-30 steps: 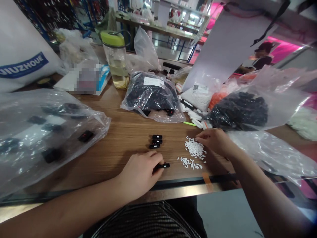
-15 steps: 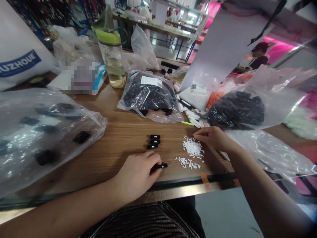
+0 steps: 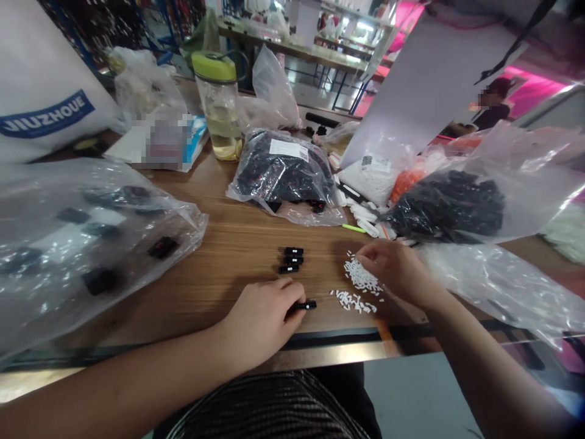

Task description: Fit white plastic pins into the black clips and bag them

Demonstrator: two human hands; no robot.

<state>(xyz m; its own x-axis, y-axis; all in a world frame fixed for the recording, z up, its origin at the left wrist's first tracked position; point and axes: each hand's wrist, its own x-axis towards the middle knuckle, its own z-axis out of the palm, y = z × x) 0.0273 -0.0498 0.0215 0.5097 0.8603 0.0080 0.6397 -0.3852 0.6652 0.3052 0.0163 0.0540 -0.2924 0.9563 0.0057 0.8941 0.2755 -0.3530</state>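
My left hand [image 3: 262, 323] rests on the wooden table [image 3: 237, 244] with its fingers closed over one end of a small black plastic part [image 3: 305, 305]. Just above that hand lies a short stack of similar black parts [image 3: 290, 260]. My right hand [image 3: 395, 271] is bent over a heap of tiny white plastic pieces [image 3: 361, 277], with its fingertips at the heap's upper edge. Whether those fingers hold a piece is hidden. A smaller scatter of white pieces [image 3: 353, 301] lies below the heap, between my hands.
A clear bag of black parts [image 3: 91, 244] lies at the left. Further back are two bags of black parts [image 3: 283, 174] [image 3: 448, 207], a bag of white pieces [image 3: 368, 180] and a water bottle [image 3: 218, 103]. Clear plastic [image 3: 498, 286] lies under my right forearm.
My right hand has moved down and left, from beside the white heap to over its upper edge. The view has shifted slightly. My left hand still holds the black part.
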